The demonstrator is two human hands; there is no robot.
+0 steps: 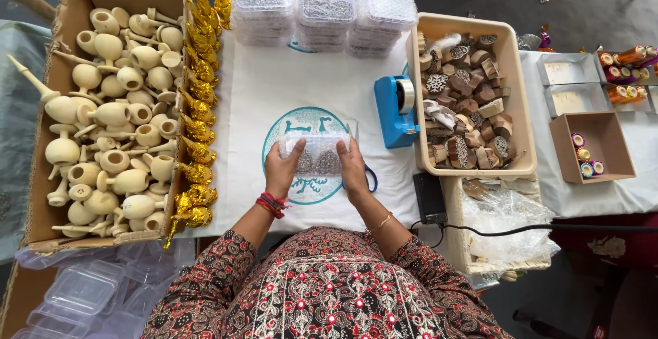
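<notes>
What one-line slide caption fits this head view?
Both hands, left hand and right hand, press a bubble-wrapped bundle on the white cloth, between wooden pieces and carved blocks.

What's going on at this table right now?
A person's left hand and right hand hold a bubble-wrapped bundle over a white cloth. Left is a box of wooden pieces with gold ones alongside. Right are a blue tape dispenser and a tray of carved blocks.

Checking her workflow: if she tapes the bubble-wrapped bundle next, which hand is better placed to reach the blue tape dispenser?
Probably the right hand: the blue tape dispenser sits just beyond it on that side, while the left hand holds the bundle farther away.
</notes>
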